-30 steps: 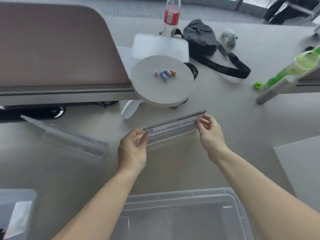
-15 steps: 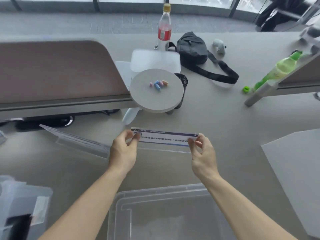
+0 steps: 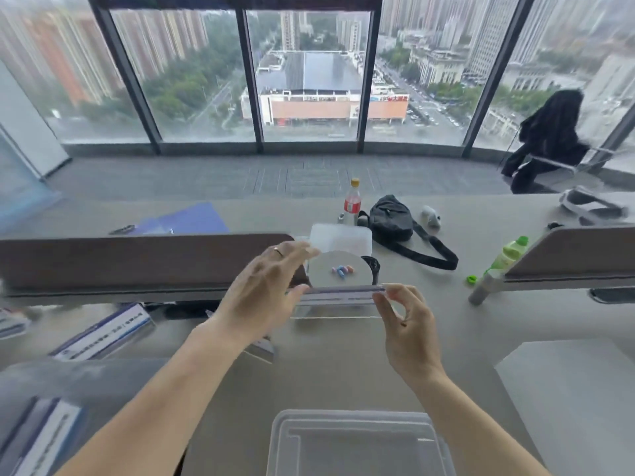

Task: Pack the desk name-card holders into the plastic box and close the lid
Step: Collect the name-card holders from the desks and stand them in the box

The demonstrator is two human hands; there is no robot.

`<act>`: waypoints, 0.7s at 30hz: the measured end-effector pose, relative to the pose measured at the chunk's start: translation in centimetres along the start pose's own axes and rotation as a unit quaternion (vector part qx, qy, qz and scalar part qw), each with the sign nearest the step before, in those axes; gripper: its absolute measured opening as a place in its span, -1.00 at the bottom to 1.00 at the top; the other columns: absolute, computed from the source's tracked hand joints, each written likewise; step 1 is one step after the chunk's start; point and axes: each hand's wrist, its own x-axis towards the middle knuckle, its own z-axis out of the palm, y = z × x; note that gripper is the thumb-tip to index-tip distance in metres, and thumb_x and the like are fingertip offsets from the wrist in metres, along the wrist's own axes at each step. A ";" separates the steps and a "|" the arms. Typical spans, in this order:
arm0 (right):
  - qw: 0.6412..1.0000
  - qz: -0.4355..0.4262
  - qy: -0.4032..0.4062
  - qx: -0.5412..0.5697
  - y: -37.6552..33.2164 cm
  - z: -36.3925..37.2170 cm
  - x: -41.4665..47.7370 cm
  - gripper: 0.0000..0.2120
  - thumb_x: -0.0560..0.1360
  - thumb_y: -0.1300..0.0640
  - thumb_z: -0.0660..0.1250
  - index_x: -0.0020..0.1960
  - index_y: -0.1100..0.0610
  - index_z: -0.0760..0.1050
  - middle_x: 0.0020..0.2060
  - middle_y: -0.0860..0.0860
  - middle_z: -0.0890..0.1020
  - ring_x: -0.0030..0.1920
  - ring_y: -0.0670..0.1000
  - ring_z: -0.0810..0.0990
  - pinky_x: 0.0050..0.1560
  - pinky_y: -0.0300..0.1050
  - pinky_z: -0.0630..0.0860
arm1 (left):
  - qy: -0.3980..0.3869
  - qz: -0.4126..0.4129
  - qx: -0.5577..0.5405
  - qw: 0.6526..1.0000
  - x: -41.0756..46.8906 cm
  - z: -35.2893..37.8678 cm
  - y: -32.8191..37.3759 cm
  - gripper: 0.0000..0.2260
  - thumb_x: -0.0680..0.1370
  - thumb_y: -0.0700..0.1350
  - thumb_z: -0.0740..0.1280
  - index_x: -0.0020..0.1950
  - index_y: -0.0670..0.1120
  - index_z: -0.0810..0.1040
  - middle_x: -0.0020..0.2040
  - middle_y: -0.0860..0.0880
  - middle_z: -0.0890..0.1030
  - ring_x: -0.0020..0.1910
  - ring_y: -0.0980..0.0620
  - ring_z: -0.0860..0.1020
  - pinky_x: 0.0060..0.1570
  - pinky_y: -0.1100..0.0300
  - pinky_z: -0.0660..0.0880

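I hold a clear acrylic name-card holder [image 3: 338,297] with a printed card level in the air above the desk, between both hands. My left hand [image 3: 266,293] grips its left end with the thumb, the fingers spread above it. Its right end is pinched by my right hand [image 3: 407,324]. The clear plastic box [image 3: 357,441] stands open at the near edge, below my hands. Another holder [image 3: 103,333] with a blue-and-white card lies at the left. A third holder [image 3: 261,347] shows partly under my left forearm. More card holders [image 3: 37,438] sit at the lower left, blurred.
A brown desk divider [image 3: 137,261] runs across the left. Behind my hands are a round white disc [image 3: 340,274] with small coloured pieces, a white lid [image 3: 340,237], a red-labelled bottle [image 3: 352,202], a black bag [image 3: 395,223] and a green bottle [image 3: 508,254]. A white sheet [image 3: 577,389] lies at right.
My head has tilted up, so the windows now show. The holder has risen and turned edge-on to level. My left fingers have spread open above it.
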 end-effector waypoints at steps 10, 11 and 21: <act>0.990 -0.091 -0.053 -0.091 -10.0 7.9 -0.5 -0.75 0.54 -0.05 0.40 0.20 -0.05 0.52 0.14 -0.08 0.53 0.19 -0.03 0.54 0.27 0.04 0.53 | 0.027 -0.064 0.012 0.997 -5.6 -10.3 -4.2 -0.84 0.61 -0.05 0.40 0.14 0.13 0.72 -0.09 0.13 0.79 -0.10 0.09 0.74 -0.03 0.11 0.64; 0.991 -0.082 -0.055 -0.087 -10.7 9.4 -0.7 -0.61 0.52 -0.06 0.42 0.30 -0.01 0.47 0.20 -0.09 0.48 0.25 -0.04 0.50 0.32 0.02 0.49 | 0.037 -0.084 -0.010 0.996 -6.4 -11.1 -5.6 -0.84 0.61 -0.05 0.41 0.14 0.13 0.73 -0.07 0.16 0.78 -0.10 0.15 0.73 -0.02 0.16 0.63; 0.949 0.192 -0.189 0.162 -12.2 31.5 -8.0 -0.56 0.50 -0.03 0.44 0.34 -0.01 0.46 0.18 0.02 0.68 0.15 0.08 0.69 0.10 0.20 0.65 | 0.043 -0.321 -0.352 0.878 -16.2 -15.1 -23.6 -0.87 0.59 -0.22 0.45 0.11 -0.12 0.74 -0.02 -0.05 0.80 -0.01 -0.07 0.77 0.11 -0.11 0.68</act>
